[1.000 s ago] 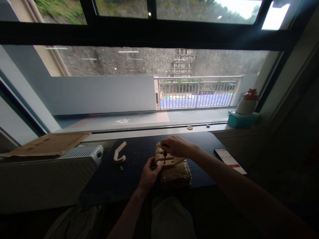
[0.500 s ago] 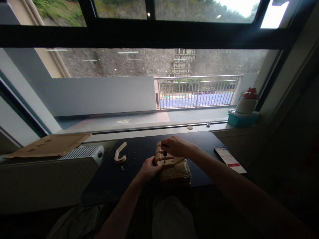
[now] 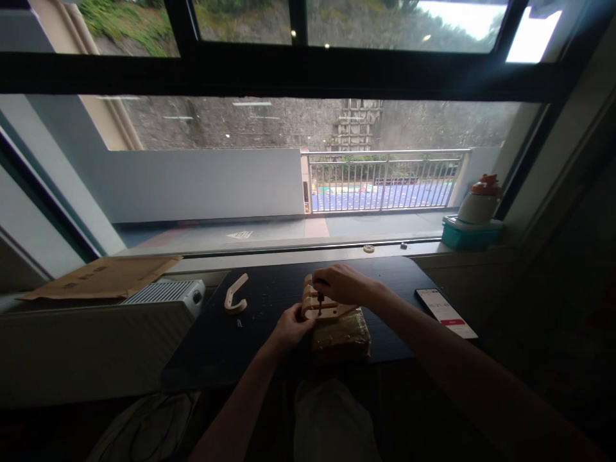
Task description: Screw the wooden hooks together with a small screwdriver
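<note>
A pale wooden rack of several hook-shaped pieces (image 3: 315, 307) lies on a brown wrapped board (image 3: 341, 339) on the dark table (image 3: 216, 350). My right hand (image 3: 342, 284) is closed round a small dark screwdriver (image 3: 319, 300) that stands upright with its tip on the wood. My left hand (image 3: 289, 326) grips the near left corner of the wooden rack. A single loose wooden hook (image 3: 236, 294) lies on the table to the left, with small screws (image 3: 238, 323) near it.
A phone (image 3: 446, 312) with a lit screen lies at the table's right edge. A white heater (image 3: 166, 294) under flat cardboard (image 3: 103, 277) stands to the left. On the sill at right sit a teal box (image 3: 469, 233) and a white jar (image 3: 481, 201).
My left forearm has swung in closer to the rack; both hands stay on the rack and the screwdriver. The view has shifted slightly.
</note>
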The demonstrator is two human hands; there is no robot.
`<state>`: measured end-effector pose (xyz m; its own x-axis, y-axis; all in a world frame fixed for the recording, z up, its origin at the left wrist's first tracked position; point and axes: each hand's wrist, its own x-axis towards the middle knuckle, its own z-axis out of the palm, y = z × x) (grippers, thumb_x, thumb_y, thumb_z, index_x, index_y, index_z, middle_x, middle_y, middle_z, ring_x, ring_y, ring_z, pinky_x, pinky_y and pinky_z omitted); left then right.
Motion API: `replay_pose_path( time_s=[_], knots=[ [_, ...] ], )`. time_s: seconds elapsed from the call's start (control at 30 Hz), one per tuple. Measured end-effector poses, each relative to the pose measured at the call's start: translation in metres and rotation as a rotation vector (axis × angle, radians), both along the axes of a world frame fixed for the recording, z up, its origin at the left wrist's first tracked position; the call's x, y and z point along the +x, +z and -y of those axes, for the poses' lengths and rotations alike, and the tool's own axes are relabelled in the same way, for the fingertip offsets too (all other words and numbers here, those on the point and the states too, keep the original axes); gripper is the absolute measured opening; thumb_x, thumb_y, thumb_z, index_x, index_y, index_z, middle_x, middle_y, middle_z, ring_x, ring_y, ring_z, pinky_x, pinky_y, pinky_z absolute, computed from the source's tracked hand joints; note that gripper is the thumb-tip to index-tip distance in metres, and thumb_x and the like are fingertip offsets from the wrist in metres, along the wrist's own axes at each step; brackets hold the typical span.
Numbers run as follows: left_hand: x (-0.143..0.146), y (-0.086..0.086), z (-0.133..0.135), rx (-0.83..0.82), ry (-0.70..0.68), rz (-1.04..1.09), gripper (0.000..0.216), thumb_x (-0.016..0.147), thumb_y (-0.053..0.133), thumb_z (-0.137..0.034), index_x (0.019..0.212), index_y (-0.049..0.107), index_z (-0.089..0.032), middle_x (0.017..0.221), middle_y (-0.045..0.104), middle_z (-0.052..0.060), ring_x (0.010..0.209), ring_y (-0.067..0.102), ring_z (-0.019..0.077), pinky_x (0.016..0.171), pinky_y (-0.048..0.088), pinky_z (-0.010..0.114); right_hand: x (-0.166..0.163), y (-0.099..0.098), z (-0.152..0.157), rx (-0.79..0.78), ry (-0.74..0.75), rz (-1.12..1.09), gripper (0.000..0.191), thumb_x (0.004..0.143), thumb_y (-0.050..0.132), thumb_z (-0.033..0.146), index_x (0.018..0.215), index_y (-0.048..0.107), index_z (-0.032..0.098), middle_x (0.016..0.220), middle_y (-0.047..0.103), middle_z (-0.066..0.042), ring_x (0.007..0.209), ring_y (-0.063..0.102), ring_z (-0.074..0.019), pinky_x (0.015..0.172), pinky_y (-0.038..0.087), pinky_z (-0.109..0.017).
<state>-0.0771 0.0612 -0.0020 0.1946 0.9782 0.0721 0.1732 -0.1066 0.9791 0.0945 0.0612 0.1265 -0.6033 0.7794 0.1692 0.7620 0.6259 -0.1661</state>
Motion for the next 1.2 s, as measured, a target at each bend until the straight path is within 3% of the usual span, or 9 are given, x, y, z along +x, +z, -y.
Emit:
replay_pose_path(
  time_s=[0.17,0.37,0.53,0.77,0.9,1.0,1.2],
  knots=[
    [0.003,-0.002,0.005,-0.067,0.018,0.086,0.034,0.057,0.07,-0.025,0.087,0.06,-0.014,0.08,0.065,0.003,0.077,0.061,0.0181,0.072,0.047,0.028,0.004,-0.014,-0.001,-0.137,-0.037,-0.159,0.028,0.083,0.051,0.039,0.088,0.065,0.016,0.071,0.063,-0.002,0.062,0.051,-0.011,0.057,0.03,-0.022],
    [0.014,-0.013,0.022,-0.116,-0.017,0.203,0.064,0.055,0.077,-0.025,0.11,0.045,-0.018,0.099,0.063,0.006,0.092,0.061,0.0228,0.08,0.048,0.033,0.009,-0.031,-0.008,-0.117,-0.106,-0.265,0.029,0.082,0.051,0.041,0.089,0.064,0.016,0.073,0.063,-0.003,0.065,0.053,-0.0135,0.06,0.032,-0.025],
    [0.012,-0.02,0.023,-0.095,-0.058,0.194,0.063,0.06,0.076,-0.026,0.113,0.041,-0.019,0.104,0.06,0.007,0.097,0.059,0.0242,0.085,0.047,0.036,0.006,-0.035,-0.012,-0.093,-0.101,-0.26,0.029,0.082,0.05,0.042,0.083,0.062,0.016,0.069,0.062,-0.002,0.061,0.051,-0.0121,0.058,0.031,-0.024],
    [0.01,-0.015,0.022,-0.109,-0.06,0.189,0.066,0.058,0.077,-0.026,0.113,0.042,-0.019,0.104,0.06,0.007,0.098,0.059,0.0252,0.084,0.047,0.036,0.005,-0.027,-0.009,-0.091,-0.081,-0.212,0.028,0.083,0.049,0.04,0.085,0.062,0.015,0.069,0.062,-0.002,0.058,0.05,-0.0108,0.054,0.029,-0.023],
    [0.009,-0.012,0.02,-0.113,-0.026,0.183,0.052,0.063,0.073,-0.029,0.109,0.05,-0.019,0.103,0.062,0.007,0.098,0.058,0.0237,0.084,0.046,0.033,0.005,-0.015,-0.009,-0.087,-0.003,-0.163,0.027,0.081,0.052,0.036,0.101,0.061,0.021,0.078,0.065,-0.002,0.064,0.053,-0.0116,0.055,0.03,-0.022],
    [0.011,-0.013,0.018,-0.106,0.035,0.189,0.041,0.066,0.069,-0.029,0.102,0.055,-0.017,0.096,0.064,0.005,0.092,0.059,0.0213,0.08,0.046,0.03,0.001,-0.007,-0.008,-0.071,0.032,-0.073,0.023,0.083,0.05,0.034,0.096,0.062,0.019,0.078,0.065,-0.002,0.064,0.053,-0.0115,0.054,0.029,-0.021],
    [0.015,-0.014,0.018,-0.071,0.075,0.198,0.039,0.064,0.07,-0.029,0.099,0.057,-0.017,0.09,0.066,0.004,0.086,0.059,0.0184,0.077,0.045,0.027,-0.013,-0.002,0.0,-0.032,-0.159,0.046,0.029,0.087,0.043,0.038,0.095,0.061,0.016,0.081,0.065,-0.007,0.068,0.057,-0.0151,0.052,0.03,-0.023]
  ],
)
